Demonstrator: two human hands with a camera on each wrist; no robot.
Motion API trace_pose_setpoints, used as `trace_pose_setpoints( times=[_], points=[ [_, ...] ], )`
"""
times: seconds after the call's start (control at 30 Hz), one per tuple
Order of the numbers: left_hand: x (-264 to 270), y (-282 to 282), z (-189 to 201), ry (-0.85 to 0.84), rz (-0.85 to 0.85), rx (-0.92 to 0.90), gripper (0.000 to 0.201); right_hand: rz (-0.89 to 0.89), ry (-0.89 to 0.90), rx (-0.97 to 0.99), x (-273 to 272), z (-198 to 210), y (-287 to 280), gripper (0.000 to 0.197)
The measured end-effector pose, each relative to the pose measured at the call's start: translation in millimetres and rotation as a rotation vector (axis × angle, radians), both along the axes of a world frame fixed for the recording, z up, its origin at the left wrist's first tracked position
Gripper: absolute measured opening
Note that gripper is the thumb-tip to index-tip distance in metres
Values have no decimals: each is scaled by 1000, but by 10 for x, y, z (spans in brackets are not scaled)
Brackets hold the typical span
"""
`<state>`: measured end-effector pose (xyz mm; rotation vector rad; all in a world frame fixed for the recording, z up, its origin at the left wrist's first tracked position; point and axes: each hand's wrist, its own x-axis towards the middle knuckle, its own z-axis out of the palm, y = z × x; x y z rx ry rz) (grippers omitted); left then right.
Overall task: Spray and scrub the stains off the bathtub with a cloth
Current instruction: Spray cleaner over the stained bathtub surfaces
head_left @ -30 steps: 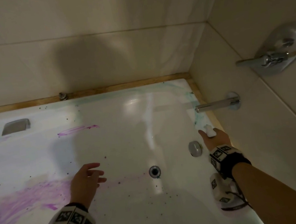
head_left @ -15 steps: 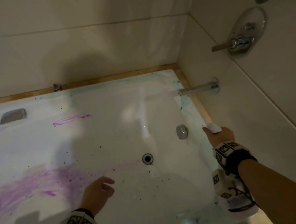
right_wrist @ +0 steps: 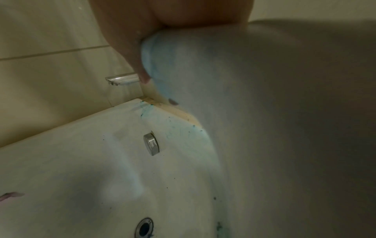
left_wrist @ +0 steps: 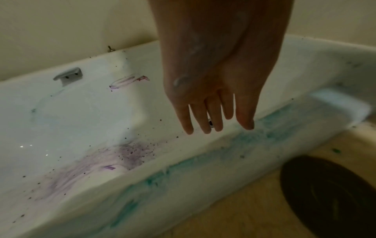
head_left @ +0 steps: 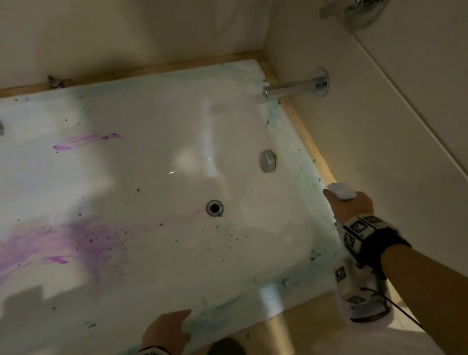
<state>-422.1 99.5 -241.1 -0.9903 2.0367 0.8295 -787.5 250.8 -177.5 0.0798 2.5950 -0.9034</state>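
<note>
The white bathtub (head_left: 142, 171) fills your view, a purple stain (head_left: 37, 251) smeared across its floor left of the drain (head_left: 214, 208). Your right hand (head_left: 349, 206) grips the white spray bottle (head_left: 342, 190) above the tub's right end. Your left hand (head_left: 169, 331) hovers over the near rim, fingers (left_wrist: 205, 119) straight, holding nothing.

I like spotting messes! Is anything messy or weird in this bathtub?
Yes. A big purple smear stains the tub floor, a smaller purple mark sits on the far wall, teal streaks run along the near rim, and dark specks surround the drain.
</note>
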Motion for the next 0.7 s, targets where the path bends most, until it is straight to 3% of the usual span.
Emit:
trace_pose_setpoints(
  times=[0.1, 0.27, 0.47, 0.57, 0.7],
  points=[
    [43, 134, -51, -56, -67, 5, 52, -28, -33, 4, 23, -32, 150, 35],
    [-4, 182, -44, -88, -109, -41, 56, 91, -44, 69, 72, -138, 366, 43],
    [0, 219, -24, -136, -108, -22, 60, -1, -25, 0, 196, -237, 605, 30],
    [13, 229, 7, -140, -116, -10, 60, 0, -46, -109, 248, -297, 742, 35],
    [20, 220, 43, -136, -135, -1, 60, 21, -31, -19, 324, -302, 884, 28]
  ],
)
